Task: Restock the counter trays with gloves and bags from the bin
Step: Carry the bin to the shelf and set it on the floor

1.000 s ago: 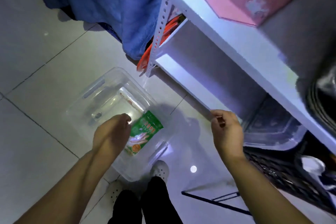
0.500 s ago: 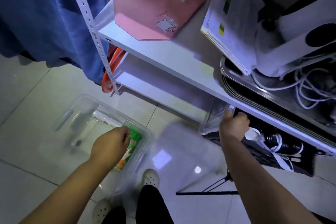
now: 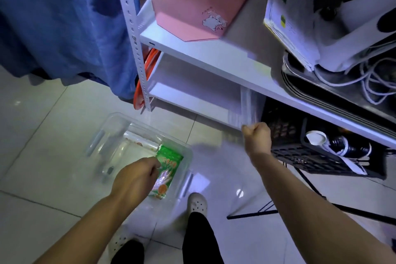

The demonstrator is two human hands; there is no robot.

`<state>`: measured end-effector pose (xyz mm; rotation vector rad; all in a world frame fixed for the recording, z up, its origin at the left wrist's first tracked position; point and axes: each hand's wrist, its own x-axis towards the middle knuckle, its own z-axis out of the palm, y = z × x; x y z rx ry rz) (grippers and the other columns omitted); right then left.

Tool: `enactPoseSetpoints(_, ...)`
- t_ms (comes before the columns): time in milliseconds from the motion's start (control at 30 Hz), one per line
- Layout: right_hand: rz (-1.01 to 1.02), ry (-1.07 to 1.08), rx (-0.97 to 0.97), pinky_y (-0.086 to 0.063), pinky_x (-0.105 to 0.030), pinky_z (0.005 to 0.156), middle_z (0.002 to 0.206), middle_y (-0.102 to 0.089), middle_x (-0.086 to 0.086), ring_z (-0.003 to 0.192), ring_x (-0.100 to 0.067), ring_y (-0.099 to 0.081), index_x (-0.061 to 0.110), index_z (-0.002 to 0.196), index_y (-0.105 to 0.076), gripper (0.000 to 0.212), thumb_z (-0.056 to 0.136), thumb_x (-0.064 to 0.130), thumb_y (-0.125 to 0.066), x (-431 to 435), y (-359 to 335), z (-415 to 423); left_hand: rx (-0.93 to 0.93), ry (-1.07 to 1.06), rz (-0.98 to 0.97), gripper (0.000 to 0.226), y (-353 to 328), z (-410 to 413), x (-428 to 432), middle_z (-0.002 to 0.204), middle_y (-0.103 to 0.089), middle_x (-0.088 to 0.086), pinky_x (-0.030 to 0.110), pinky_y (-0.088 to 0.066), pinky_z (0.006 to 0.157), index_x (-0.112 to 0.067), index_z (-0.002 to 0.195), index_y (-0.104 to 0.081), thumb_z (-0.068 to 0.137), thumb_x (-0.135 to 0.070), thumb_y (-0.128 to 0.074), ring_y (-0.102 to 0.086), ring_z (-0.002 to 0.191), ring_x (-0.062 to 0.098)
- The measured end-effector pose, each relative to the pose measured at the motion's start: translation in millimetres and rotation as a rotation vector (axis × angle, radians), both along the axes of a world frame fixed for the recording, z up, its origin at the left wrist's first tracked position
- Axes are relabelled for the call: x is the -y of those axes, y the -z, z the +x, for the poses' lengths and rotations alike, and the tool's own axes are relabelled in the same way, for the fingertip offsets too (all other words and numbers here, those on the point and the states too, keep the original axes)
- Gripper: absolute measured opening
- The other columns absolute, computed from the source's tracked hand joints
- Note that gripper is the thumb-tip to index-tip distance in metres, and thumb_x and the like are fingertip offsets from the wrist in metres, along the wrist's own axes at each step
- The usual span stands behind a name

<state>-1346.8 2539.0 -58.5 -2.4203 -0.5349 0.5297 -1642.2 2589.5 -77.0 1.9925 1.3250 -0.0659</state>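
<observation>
A clear plastic bin (image 3: 116, 118) stands on the tiled floor below me. Inside it lie a green pack of gloves (image 3: 169, 169) and a white roll of bags (image 3: 140, 142). My left hand (image 3: 135, 180) reaches into the bin, and its curled fingers pinch the upper left corner of the green pack. My right hand (image 3: 258, 138) is a fist gripping the edge of a clear plastic tray or lid (image 3: 248, 109). That piece is blurred by motion at the front of the lower shelf, so I cannot make out its shape.
A white metal shelf rack (image 3: 214, 55) fills the right side, with a pink paper bag (image 3: 199, 6), papers and cables on it. A black crate (image 3: 310, 156) sits under it. Blue cloth (image 3: 64, 17) hangs at left. My white shoes (image 3: 197, 202) stand beside the bin.
My view rose from the floor toward the shelves. My right hand went to the lower shelf and closed on the clear plastic piece. My left hand stayed at the green pack.
</observation>
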Motion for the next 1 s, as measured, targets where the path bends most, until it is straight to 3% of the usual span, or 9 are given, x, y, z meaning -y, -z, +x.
enactPoseSetpoints(133,-0.027,-0.105,0.047,-0.039,-0.046,0.069,0.079,-0.042,-0.012,0.076,-0.025,-0.04,0.009,0.073,-0.038,0.022,0.077,0.005,-0.059,27,-1,-72,-0.054,0.027,0.001,0.019,-12,-51,-19,0.102,-0.07,-0.005,0.026,-0.044,0.067,-0.029,0.095,-0.066,0.089,-0.02,-0.051,-0.064,0.089,0.021)
enactPoseSetpoints(333,-0.085,-0.359,0.165,-0.018,-0.027,0.062,0.08,-0.039,-0.009,0.075,-0.021,-0.036,0.012,0.076,-0.036,0.032,0.075,0.004,-0.067,76,-26,-166,-0.048,0.13,0.126,0.027,-41,-104,-44,0.114,-0.066,-0.003,0.026,-0.045,0.069,-0.03,0.109,-0.064,0.088,-0.017,-0.052,-0.064,0.094,0.023)
enactPoseSetpoints(433,-0.121,-0.509,0.171,-0.028,-0.031,0.066,0.081,-0.045,-0.013,0.076,-0.028,-0.044,0.01,0.077,-0.043,0.03,0.07,0.001,-0.071,95,-35,-201,-0.052,0.189,0.161,0.038,-51,-111,-46,0.122,-0.06,-0.002,0.031,-0.049,0.074,-0.03,0.122,-0.056,0.087,-0.016,-0.052,-0.061,0.103,0.023)
enactPoseSetpoints(533,-0.152,-0.69,0.197,-0.039,-0.037,0.067,0.08,-0.051,-0.018,0.074,-0.034,-0.05,-0.001,0.079,-0.053,0.026,0.065,0.001,-0.075,108,-33,-219,-0.086,0.286,0.211,0.057,-47,-118,-41,0.14,-0.044,-0.001,0.033,-0.046,0.087,-0.029,0.138,-0.038,0.086,-0.012,-0.053,-0.045,0.124,0.02)
enactPoseSetpoints(633,-0.164,-0.864,0.252,-0.033,-0.03,0.066,0.075,-0.053,-0.017,0.067,-0.035,-0.053,-0.002,0.078,-0.056,0.032,0.058,0.004,-0.08,111,-23,-223,-0.125,0.41,0.261,0.068,-28,-126,-35,0.154,-0.025,0.0,0.03,-0.025,0.111,-0.025,0.146,-0.024,0.087,-0.005,-0.051,-0.024,0.14,0.016)
enactPoseSetpoints(767,-0.194,-1.079,0.394,-0.031,-0.028,0.061,0.071,-0.056,-0.011,0.06,-0.027,-0.052,0.004,0.074,-0.057,0.037,0.051,0.016,-0.084,100,10,-223,-0.264,0.625,0.275,0.068,15,-135,-34,0.157,-0.018,0.003,0.029,-0.011,0.117,-0.021,0.148,-0.017,0.09,-0.007,-0.049,-0.017,0.144,0.016)
enactPoseSetpoints(833,-0.196,-1.156,0.455,-0.029,-0.029,0.06,0.069,-0.055,-0.009,0.059,-0.025,-0.05,0.007,0.071,-0.055,0.036,0.053,0.022,-0.083,94,38,-220,-0.271,0.711,0.384,0.07,37,-140,-34,0.144,-0.046,0.009,0.03,-0.032,0.11,-0.017,0.138,-0.042,0.074,-0.013,-0.071,-0.044,0.131,0.018)
enactPoseSetpoints(900,-0.169,-1.216,0.469,-0.025,-0.032,0.06,0.07,-0.054,-0.01,0.059,-0.026,-0.049,0.007,0.072,-0.054,0.034,0.058,0.023,-0.08,91,69,-217,-0.251,0.743,0.47,0.069,60,-142,-35,0.103,-0.073,0.006,0.029,-0.055,0.081,-0.015,0.106,-0.07,0.041,-0.012,-0.09,-0.07,0.093,0.02)
enactPoseSetpoints(1000,-0.18,-1.255,0.424,-0.036,-0.031,0.063,0.073,-0.058,-0.008,0.062,-0.025,-0.053,0.008,0.076,-0.059,0.034,0.06,0.027,-0.082,94,112,-218,-0.24,0.724,0.447,0.05,94,-142,-33,0.065,-0.065,0.004,0.023,-0.051,0.054,-0.013,0.074,-0.068,0.029,0.002,-0.085,-0.063,0.055,0.023)
